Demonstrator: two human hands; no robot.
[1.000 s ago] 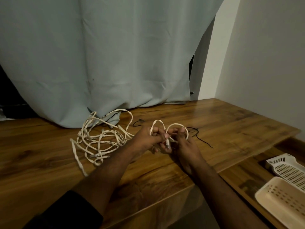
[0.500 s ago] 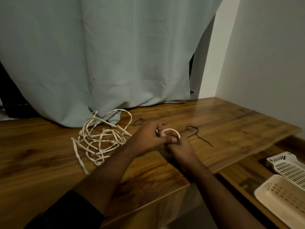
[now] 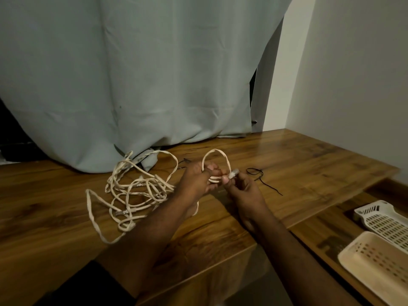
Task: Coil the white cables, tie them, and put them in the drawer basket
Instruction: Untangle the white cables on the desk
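Tabletop: the brown wood-grain tabletop [image 3: 287, 164] carries everything, with a pale grey-green cloth curtain [image 3: 143, 74] hanging down onto its far edge.
Loose cable: most of the long white braided cable [image 3: 132, 191] lies in a tangled heap left of the hands, not coiled.
Baskets: two cream perforated plastic drawer baskets [image 3: 375, 263] sit on a lower surface at the right, well apart from the cable; neither shows any cable inside.
Left hand: the left hand [image 3: 196, 180] has its fingers curled round a few small turns of cable, one loop [image 3: 217, 157] standing up above them.
Right hand: the right hand [image 3: 245, 191] pinches the cable's pale plug end [image 3: 234, 173] between thumb and fingertips, just beside the left hand.
Ties: thin black string ties [image 3: 262, 180] lie on the tabletop beside the right hand, untouched.
Progress: judged early; coiling is only begun, with tying and placing in a basket left.
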